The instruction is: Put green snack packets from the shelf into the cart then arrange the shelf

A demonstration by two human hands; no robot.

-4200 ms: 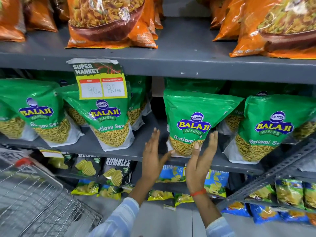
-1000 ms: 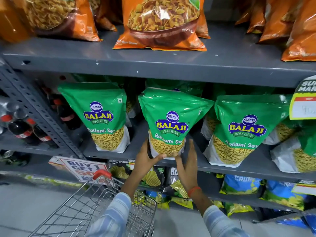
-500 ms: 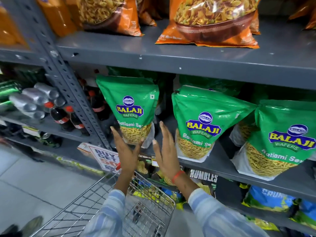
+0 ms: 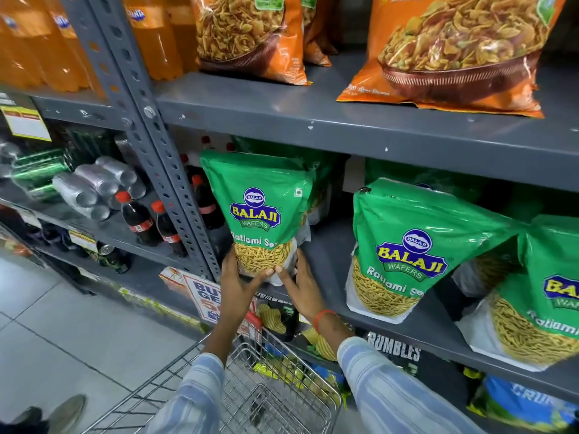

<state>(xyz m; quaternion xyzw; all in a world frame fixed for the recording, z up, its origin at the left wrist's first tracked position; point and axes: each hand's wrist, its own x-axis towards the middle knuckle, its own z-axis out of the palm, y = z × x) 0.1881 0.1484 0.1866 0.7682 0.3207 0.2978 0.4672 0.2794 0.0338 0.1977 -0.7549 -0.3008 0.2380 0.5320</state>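
Note:
Green Balaji snack packets stand upright on the grey middle shelf (image 4: 329, 245). The leftmost green packet (image 4: 260, 198) stands beside the shelf's upright post. My left hand (image 4: 241, 280) clasps its lower left corner and my right hand (image 4: 297, 283) its lower right corner, thumbs meeting at the front. A second green packet (image 4: 416, 245) leans to the right of it, and a third (image 4: 548, 292) sits at the frame's right edge. More green packets stand behind them. The wire cart (image 4: 266, 386) is below my forearms; I see no packets in it.
Orange snack bags (image 4: 454, 48) fill the shelf above. The perforated grey post (image 4: 150, 145) divides off soda bottles (image 4: 141, 223) and cans on the left. A promo sign (image 4: 206, 296) hangs on the shelf edge. Smaller chip packets sit on the shelf below. A shoe (image 4: 62, 411) shows on the tiled floor.
Both hands were open in front of the leftmost packet half a second ago; now they hold its base. Before that they held the middle packet. The view has shifted left.

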